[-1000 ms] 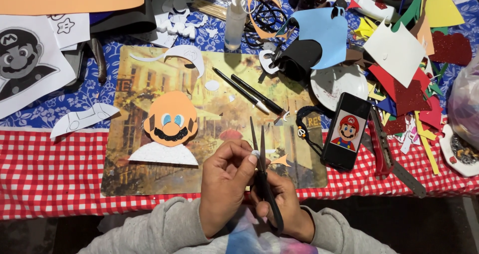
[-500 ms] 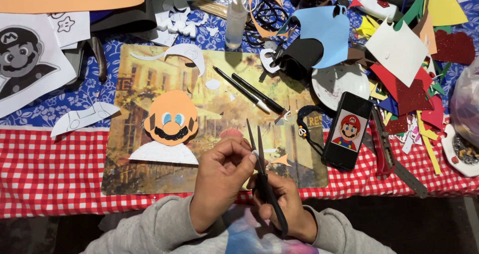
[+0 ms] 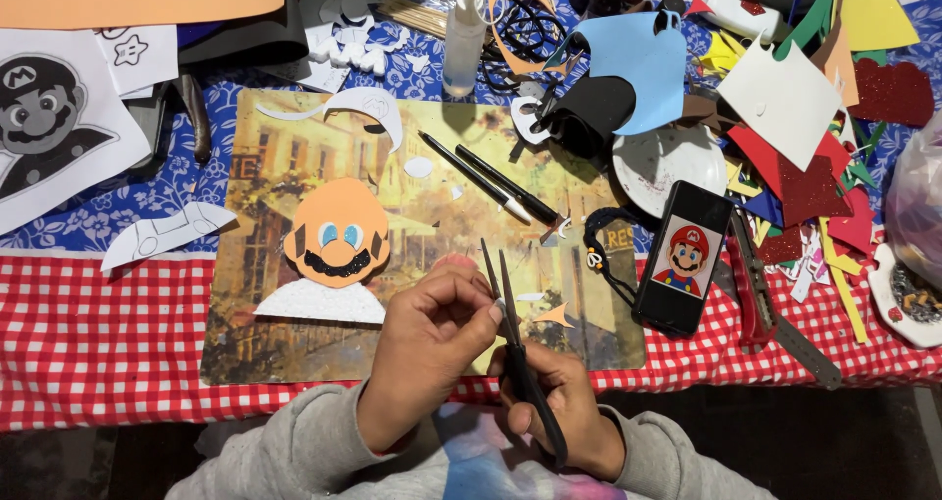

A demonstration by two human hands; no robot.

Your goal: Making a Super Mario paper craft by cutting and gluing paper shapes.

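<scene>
My right hand (image 3: pixel 559 402) grips black scissors (image 3: pixel 505 299), blades pointing away from me and slightly parted. My left hand (image 3: pixel 432 348) pinches a small piece at the blades; the fingers hide most of it. Both hands hover over the near edge of a picture placemat (image 3: pixel 432 196). On the mat lies a foam face (image 3: pixel 339 240) in orange with blue eyes, a black moustache and a white collar. A small orange scrap (image 3: pixel 555 315) lies just right of the scissors. Two black pens (image 3: pixel 491 181) rest on the mat beyond.
A phone (image 3: pixel 684 257) showing a cartoon character lies to the right, beside a black cord (image 3: pixel 599 250). Coloured foam scraps (image 3: pixel 805 157) pile at the far right. A glue bottle (image 3: pixel 463 39) stands at the back. A printed character sheet (image 3: pixel 44 127) and white cut-outs (image 3: pixel 162 233) lie left.
The scissors' blades have tilted slightly and my left fingers have shifted at the blades. An orange scrap now lies beside the scissors.
</scene>
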